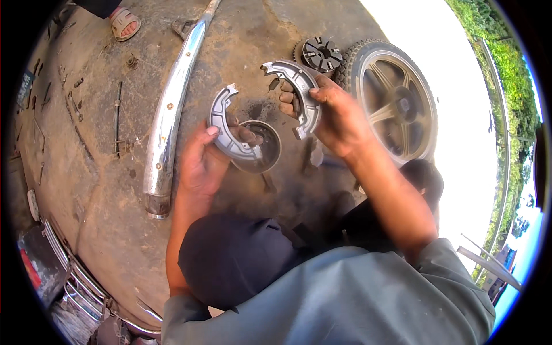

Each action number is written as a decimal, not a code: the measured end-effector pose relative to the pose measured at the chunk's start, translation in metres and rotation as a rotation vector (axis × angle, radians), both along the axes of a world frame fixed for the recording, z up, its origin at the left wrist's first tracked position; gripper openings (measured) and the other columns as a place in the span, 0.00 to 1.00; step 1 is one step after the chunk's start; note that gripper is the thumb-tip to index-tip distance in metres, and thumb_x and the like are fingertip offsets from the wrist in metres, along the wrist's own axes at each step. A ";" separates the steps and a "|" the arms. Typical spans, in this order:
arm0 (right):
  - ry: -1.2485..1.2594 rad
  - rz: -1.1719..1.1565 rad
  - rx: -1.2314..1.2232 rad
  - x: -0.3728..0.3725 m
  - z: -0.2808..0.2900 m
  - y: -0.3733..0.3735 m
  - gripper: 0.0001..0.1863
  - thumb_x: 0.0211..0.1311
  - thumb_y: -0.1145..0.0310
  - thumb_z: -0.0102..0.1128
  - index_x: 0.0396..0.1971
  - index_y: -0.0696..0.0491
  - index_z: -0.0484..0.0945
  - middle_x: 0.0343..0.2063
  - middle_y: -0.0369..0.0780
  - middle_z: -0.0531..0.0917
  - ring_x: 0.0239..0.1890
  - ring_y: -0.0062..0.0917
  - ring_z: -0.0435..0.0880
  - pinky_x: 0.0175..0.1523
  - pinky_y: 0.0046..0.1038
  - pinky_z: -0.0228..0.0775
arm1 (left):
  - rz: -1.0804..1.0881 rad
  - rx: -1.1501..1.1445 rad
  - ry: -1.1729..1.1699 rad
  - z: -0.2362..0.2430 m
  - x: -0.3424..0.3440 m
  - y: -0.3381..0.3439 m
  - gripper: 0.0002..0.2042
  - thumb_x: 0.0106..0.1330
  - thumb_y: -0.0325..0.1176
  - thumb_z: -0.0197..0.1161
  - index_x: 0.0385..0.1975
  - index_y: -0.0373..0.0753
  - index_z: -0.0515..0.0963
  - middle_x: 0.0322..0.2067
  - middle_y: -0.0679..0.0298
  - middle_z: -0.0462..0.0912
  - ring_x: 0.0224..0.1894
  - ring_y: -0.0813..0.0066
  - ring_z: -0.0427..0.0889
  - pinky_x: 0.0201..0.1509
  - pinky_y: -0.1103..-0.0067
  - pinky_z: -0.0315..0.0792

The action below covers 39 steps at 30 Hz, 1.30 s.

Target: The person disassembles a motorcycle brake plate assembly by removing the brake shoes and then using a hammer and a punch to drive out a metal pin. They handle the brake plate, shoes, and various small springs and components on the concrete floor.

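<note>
In the middle of the head view my left hand [210, 155] grips a curved grey metal brake shoe [224, 109], thumb on its outer face. To the right and a little higher, my right hand [328, 112] holds a second, similar brake shoe [305, 86], its fingers curled beneath. The two shoes are apart, their inner curves facing each other. Below the left one lies a round metal drum or bowl [264, 161], partly hidden by that hand and shoe. Behind the right shoe stands a dark round hub piece [319, 53] with several slots, next to a toothed ring.
A long chrome exhaust [175, 103] lies left of me, a spoked alloy wheel with tyre [391, 92] at my right. Small rods and tools [118, 121] are scattered on the stained concrete floor [98, 184]. A person's sandaled foot [125, 24] is at top left; metal bars [69, 270] lie lower left.
</note>
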State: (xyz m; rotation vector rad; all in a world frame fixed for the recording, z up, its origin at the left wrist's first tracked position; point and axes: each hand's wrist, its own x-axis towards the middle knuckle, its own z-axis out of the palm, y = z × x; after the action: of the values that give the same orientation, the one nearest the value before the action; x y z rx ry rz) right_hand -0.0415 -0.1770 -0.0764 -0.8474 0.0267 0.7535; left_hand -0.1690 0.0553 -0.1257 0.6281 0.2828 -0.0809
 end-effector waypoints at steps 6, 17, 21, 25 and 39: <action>0.016 0.053 0.022 -0.009 0.000 0.011 0.35 0.63 0.71 0.58 0.69 0.63 0.60 0.53 0.53 0.80 0.55 0.40 0.84 0.65 0.40 0.77 | -0.065 -0.068 -0.083 0.002 0.008 -0.005 0.21 0.65 0.38 0.57 0.53 0.30 0.73 0.46 0.51 0.82 0.52 0.55 0.82 0.62 0.59 0.73; 0.066 0.072 0.061 -0.023 -0.001 0.020 0.32 0.64 0.70 0.54 0.67 0.64 0.60 0.58 0.55 0.76 0.59 0.44 0.80 0.68 0.43 0.72 | -0.063 0.155 -0.060 0.018 0.007 -0.016 0.26 0.62 0.39 0.60 0.57 0.30 0.70 0.46 0.50 0.79 0.50 0.55 0.82 0.60 0.59 0.75; 0.193 0.007 0.117 -0.028 -0.018 0.021 0.27 0.69 0.70 0.47 0.65 0.66 0.62 0.57 0.55 0.76 0.59 0.46 0.80 0.63 0.41 0.78 | -0.046 0.169 -0.041 0.024 0.007 -0.025 0.26 0.62 0.41 0.60 0.55 0.29 0.70 0.44 0.48 0.81 0.50 0.53 0.82 0.59 0.61 0.75; 0.419 -0.001 0.268 -0.032 -0.018 0.022 0.28 0.69 0.65 0.50 0.64 0.66 0.65 0.59 0.55 0.75 0.61 0.45 0.79 0.66 0.41 0.76 | -0.081 0.075 -0.091 0.022 0.004 -0.023 0.27 0.62 0.41 0.59 0.58 0.28 0.69 0.45 0.49 0.81 0.50 0.56 0.82 0.59 0.63 0.74; 0.505 -0.005 0.181 -0.036 -0.025 0.015 0.32 0.64 0.59 0.57 0.65 0.59 0.68 0.68 0.55 0.68 0.66 0.52 0.72 0.69 0.43 0.72 | -0.111 0.085 -0.139 0.035 -0.003 -0.017 0.34 0.62 0.37 0.60 0.67 0.25 0.63 0.49 0.53 0.81 0.53 0.65 0.81 0.64 0.68 0.72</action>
State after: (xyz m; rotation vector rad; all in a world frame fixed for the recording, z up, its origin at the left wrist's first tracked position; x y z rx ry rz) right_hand -0.0778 -0.1617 -0.1011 -0.4689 0.4046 0.9347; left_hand -0.1716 0.0380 -0.0909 0.7304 0.1173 -0.1317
